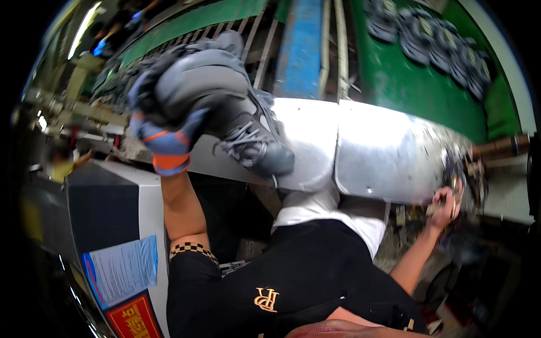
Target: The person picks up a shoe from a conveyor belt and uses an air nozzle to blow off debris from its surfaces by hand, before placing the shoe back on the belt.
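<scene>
My left hand (163, 132), in a blue and grey glove with orange bands, is closed round a grey lace-up sneaker (248, 132). The sneaker is tilted above the left part of a shiny metal worktop (389, 146), its laced front pointing toward me and to the right. Some of its upper end blurs into the dark shapes behind it. My right hand (446, 205) is bare, at the right end of the worktop. Its fingers are curled round a thin metallic thing (455, 191) that I cannot make out.
Several grey shoes (431, 45) stand on a green surface (389, 84) at the far right. A blue beam (301, 50) and metal bars lie beyond the worktop. A dark and white cabinet (104, 211) stands at my left. Another person (62, 160) is blurred at far left.
</scene>
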The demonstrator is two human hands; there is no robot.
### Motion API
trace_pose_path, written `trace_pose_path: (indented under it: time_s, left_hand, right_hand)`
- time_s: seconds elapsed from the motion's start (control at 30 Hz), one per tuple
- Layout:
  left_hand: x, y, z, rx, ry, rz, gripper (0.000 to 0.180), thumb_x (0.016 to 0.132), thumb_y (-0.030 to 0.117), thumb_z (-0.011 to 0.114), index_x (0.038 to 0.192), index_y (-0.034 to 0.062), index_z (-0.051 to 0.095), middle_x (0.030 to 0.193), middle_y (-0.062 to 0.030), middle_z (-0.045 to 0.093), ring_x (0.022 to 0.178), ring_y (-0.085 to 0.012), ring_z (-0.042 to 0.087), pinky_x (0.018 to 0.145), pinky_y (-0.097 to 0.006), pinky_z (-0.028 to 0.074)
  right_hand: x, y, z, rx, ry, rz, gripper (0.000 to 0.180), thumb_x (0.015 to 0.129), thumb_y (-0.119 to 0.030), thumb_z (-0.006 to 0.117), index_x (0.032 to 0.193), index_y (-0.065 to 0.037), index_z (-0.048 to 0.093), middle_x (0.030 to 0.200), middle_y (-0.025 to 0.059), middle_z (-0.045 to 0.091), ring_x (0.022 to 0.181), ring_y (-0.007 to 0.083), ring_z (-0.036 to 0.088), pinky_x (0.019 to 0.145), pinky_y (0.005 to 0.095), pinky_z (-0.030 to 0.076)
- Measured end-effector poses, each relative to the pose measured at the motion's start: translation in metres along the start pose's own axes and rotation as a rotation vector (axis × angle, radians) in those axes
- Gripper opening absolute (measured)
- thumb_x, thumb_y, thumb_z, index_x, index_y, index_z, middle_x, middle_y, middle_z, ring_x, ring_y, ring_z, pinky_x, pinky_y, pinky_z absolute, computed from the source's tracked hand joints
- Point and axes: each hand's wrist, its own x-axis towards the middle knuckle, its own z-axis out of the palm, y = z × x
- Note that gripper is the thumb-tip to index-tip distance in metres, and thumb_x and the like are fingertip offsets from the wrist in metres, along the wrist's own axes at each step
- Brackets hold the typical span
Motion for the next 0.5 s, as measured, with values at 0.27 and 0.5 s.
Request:
trace_pose_path:
  time_s: [0.27, 0.5]
  left_hand:
    - [-0.034, 0.032, 0.112, -0.643, -0.207, -0.1, 0.087, 0.059, 0.032, 0.085, 0.127, -0.0073, 0.048, 0.12, -0.0199, 0.058, 0.108, -0.0267, 0.059, 0.096, -0.038, 0.045]
    - [-0.001, 0.052, 0.134, -0.493, -0.5, -0.022, 0.077, 0.062, 0.035, 0.079, 0.122, -0.0064, 0.053, 0.118, -0.0173, 0.06, 0.107, -0.0258, 0.06, 0.094, -0.038, 0.045]
  right_hand:
    - [-0.055, -0.043, 0.003, -0.126, -0.041, 0.205, 0.046, 0.087, -0.011, 0.053, 0.13, 0.004, 0.046, 0.066, 0.0021, 0.052, 0.054, 0.0085, 0.049, 0.048, 0.0215, 0.039]
    - [-0.079, -0.113, 0.1, -0.014, -0.666, -0.105, 0.058, 0.081, -0.017, 0.058, 0.128, 0.013, 0.043, 0.082, 0.0137, 0.062, 0.056, 0.0128, 0.054, 0.05, 0.0238, 0.043]
